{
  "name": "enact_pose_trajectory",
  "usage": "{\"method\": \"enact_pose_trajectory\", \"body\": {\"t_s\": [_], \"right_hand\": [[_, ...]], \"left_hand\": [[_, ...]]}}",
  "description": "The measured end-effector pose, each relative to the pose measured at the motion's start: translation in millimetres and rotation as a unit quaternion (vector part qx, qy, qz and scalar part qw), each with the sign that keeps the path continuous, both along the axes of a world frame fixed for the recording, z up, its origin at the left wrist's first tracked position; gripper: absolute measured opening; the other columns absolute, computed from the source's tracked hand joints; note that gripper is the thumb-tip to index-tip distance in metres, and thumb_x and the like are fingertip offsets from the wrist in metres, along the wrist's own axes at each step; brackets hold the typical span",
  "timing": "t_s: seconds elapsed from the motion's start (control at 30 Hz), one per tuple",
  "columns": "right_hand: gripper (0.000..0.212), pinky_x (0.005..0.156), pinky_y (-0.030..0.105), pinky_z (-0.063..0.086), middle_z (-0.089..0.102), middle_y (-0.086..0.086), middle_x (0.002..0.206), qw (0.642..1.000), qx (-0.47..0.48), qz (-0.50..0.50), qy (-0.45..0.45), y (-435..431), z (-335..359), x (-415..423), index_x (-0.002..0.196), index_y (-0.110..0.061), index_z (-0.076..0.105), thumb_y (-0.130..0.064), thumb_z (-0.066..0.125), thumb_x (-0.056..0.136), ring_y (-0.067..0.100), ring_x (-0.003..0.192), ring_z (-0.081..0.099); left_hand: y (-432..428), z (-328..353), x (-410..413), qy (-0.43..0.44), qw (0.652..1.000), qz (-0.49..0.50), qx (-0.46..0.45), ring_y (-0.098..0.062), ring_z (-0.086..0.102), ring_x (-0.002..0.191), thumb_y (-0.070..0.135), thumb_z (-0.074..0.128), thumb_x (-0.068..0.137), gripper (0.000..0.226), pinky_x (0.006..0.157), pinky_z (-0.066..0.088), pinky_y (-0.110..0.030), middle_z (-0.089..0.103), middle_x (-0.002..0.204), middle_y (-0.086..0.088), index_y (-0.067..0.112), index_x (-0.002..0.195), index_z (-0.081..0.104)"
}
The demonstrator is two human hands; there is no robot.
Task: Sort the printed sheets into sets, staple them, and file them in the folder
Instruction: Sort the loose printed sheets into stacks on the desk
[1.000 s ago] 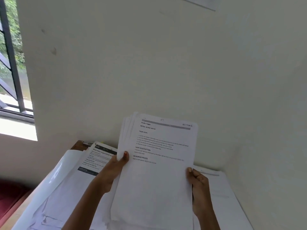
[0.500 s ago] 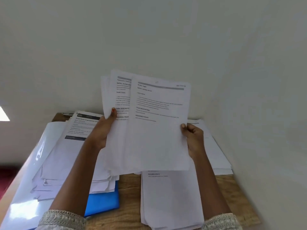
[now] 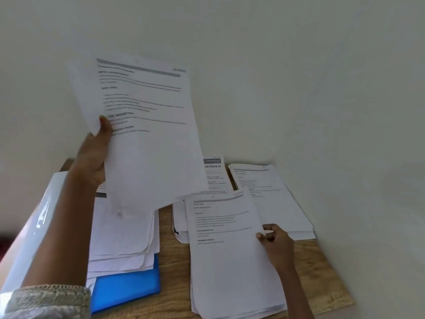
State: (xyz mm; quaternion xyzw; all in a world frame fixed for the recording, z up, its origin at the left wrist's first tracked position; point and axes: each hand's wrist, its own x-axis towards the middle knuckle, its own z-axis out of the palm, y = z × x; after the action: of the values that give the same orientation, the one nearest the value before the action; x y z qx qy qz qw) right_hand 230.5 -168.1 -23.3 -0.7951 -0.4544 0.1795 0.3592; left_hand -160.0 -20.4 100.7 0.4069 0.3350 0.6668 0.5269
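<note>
- Above the surface [image 3: 174,256], the left grip [image 3: 92,157] is closed around the lower left edge of a raised bundle [image 3: 149,146] of printed sheets. The thumb lies across the front page and the fingers are hidden behind.
- Down to the right of that grip, the right grip [image 3: 277,244] pinches the right edge of the top sheet [image 3: 227,261], which lies slightly askew on the near pile [image 3: 230,311].
- Beyond the right grip sit two more sorted piles, a far pile [image 3: 276,203] by the wall and a middle pile [image 3: 215,176] partly hidden by the bundle.
- Beneath the left grip, a loose stack [image 3: 122,240] covers much of the blue folder [image 3: 128,286].
- Risk: the bundle is held by one edge only, so its free corner sags. A loosened thumb would likely let sheets fan out and drop onto the piles, mixing the sets.
- Risk: the headings on several piles look alike and are too blurred to read here, so a page could easily go to the wrong set.
- Risk: if the top sheet is left askew, the set's edges will not line up for stapling.
- Risk: the folder is buried, so pulling it free later may drag the loose stack off the surface.
</note>
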Motion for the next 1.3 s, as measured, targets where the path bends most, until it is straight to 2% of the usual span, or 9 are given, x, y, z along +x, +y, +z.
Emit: {"method": "enact_pose_trajectory", "body": {"t_s": [0.33, 0.43, 0.5, 0.57, 0.67, 0.9, 1.07, 1.2, 1.3], "right_hand": [[0.037, 0.057, 0.017, 0.035, 0.057, 0.003, 0.090, 0.995, 0.058, -0.037, -0.075, 7, -7, -9, 0.107, -0.011, 0.062, -0.011, 0.079, 0.075, 0.025, 0.082, 0.058], [0.020, 0.059, 0.013, 0.044, 0.066, 0.003, 0.087, 0.988, 0.133, -0.024, 0.079, 15, 32, -26, 0.098, -0.015, 0.065, -0.026, 0.072, 0.083, 0.023, 0.077, 0.061], [0.031, 0.066, 0.023, 0.051, 0.071, 0.002, 0.088, 0.946, 0.139, 0.040, 0.290, 27, 70, -41, 0.101, -0.015, 0.067, -0.042, 0.059, 0.087, 0.018, 0.076, 0.064], [0.040, 0.072, 0.029, 0.053, 0.073, 0.002, 0.096, 0.917, 0.106, 0.113, 0.368, 42, 97, -54, 0.108, -0.016, 0.066, -0.047, 0.052, 0.089, 0.018, 0.085, 0.069], [0.051, 0.074, 0.033, 0.053, 0.074, 0.002, 0.098, 0.917, 0.105, 0.157, 0.351, 59, 112, -75, 0.109, -0.015, 0.066, -0.050, 0.073, 0.073, 0.021, 0.092, 0.069], [0.084, 0.083, 0.043, 0.057, 0.073, 0.015, 0.097, 0.892, 0.186, 0.149, 0.383, 75, 111, -96, 0.098, -0.003, 0.073, -0.052, 0.093, 0.032, 0.030, 0.092, 0.070], [0.079, 0.081, 0.042, 0.058, 0.073, 0.017, 0.095, 0.884, 0.193, 0.162, 0.395, 85, 110, -106, 0.088, -0.005, 0.076, -0.053, 0.093, 0.028, 0.033, 0.091, 0.070], [0.080, 0.084, 0.046, 0.056, 0.073, 0.017, 0.094, 0.886, 0.184, 0.166, 0.391, 92, 109, -107, 0.087, -0.005, 0.076, -0.055, 0.092, 0.026, 0.034, 0.090, 0.070], [0.074, 0.085, 0.048, 0.055, 0.073, 0.020, 0.093, 0.898, 0.176, 0.159, 0.372, 95, 105, -101, 0.085, -0.003, 0.076, -0.053, 0.092, 0.033, 0.034, 0.088, 0.070]], "left_hand": [[-25, -16, 67, -0.042, 0.988, -0.121, -0.084, -0.010, 0.072, 0.089, 0.049, 0.044, 0.089, 0.040, 0.062, 0.058, -0.026, 0.073, 0.106, 0.004, 0.023, 0.113, 0.061], [-26, -20, 74, -0.010, 0.988, -0.130, -0.079, -0.006, 0.071, 0.087, 0.051, 0.048, 0.080, 0.044, 0.063, 0.057, -0.021, 0.075, 0.100, 0.008, 0.023, 0.113, 0.061], [-27, -23, 77, -0.001, 0.985, -0.148, -0.083, -0.006, 0.072, 0.085, 0.052, 0.051, 0.078, 0.047, 0.062, 0.057, -0.021, 0.075, 0.094, 0.009, 0.022, 0.113, 0.060], [-29, -25, 78, -0.003, 0.982, -0.167, -0.085, -0.010, 0.072, 0.090, 0.062, 0.064, 0.069, 0.062, 0.064, 0.058, -0.024, 0.075, 0.099, 0.006, 0.021, 0.115, 0.060], [-32, -25, 75, -0.021, 0.977, -0.191, -0.092, -0.019, 0.070, 0.099, 0.071, 0.084, 0.037, 0.099, 0.067, 0.059, -0.029, 0.073, 0.111, -0.003, 0.020, 0.119, 0.060], [-33, -31, 54, 0.001, 0.976, -0.188, -0.108, -0.028, 0.072, 0.093, 0.068, 0.087, 0.027, 0.112, 0.064, 0.060, -0.036, 0.073, 0.107, -0.013, 0.014, 0.121, 0.058], [-34, -30, 45, 0.009, 0.980, -0.168, -0.104, -0.029, 0.072, 0.091, 0.070, 0.086, 0.028, 0.109, 0.065, 0.060, -0.038, 0.073, 0.105, -0.014, 0.014, 0.117, 0.059], [-34, -29, 44, -0.017, 0.982, -0.155, -0.110, -0.023, 0.073, 0.082, 0.060, 0.063, 0.066, 0.071, 0.061, 0.060, -0.035, 0.076, 0.095, -0.008, 0.014, 0.120, 0.057], [-33, -29, 41, -0.004, 0.983, -0.156, -0.101, -0.023, 0.074, 0.083, 0.076, 0.078, 0.036, 0.097, 0.060, 0.060, -0.032, 0.075, 0.096, -0.009, 0.017, 0.112, 0.061]]}}
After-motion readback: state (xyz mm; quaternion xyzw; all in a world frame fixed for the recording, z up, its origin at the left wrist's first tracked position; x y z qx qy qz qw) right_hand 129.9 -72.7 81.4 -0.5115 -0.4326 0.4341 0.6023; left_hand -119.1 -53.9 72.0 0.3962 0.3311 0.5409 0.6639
